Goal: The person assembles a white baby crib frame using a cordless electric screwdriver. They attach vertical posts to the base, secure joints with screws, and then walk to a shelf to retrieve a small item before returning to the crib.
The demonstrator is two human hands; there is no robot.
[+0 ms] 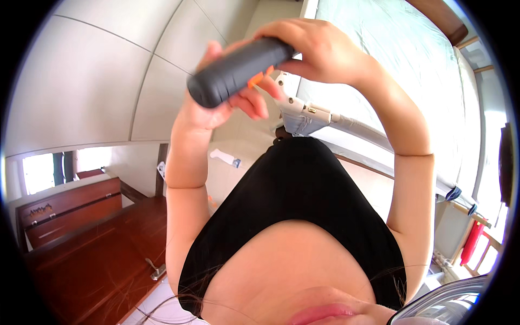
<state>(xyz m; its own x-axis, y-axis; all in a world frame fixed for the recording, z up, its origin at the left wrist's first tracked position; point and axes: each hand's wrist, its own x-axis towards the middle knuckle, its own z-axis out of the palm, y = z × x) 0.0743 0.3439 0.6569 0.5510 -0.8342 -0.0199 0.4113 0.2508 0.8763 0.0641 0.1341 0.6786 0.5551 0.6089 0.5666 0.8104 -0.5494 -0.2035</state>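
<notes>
pale bed (392,40) beyond, right fingers (281,30) grip a grey cylinder (235,70).

Up front we have the handheld device (238,73) between our two hands, the left hand (208,116) below and partly behind it, the right hand (322,51) at its right end. Over on our right, beyond that hand, stretches the bed (374,65); to our left rise tall panels (86,81), with the door (103,238) nearer us. Between, on the floor (252,138), a small item (225,158) lies just right of our left forearm (187,157).
</notes>
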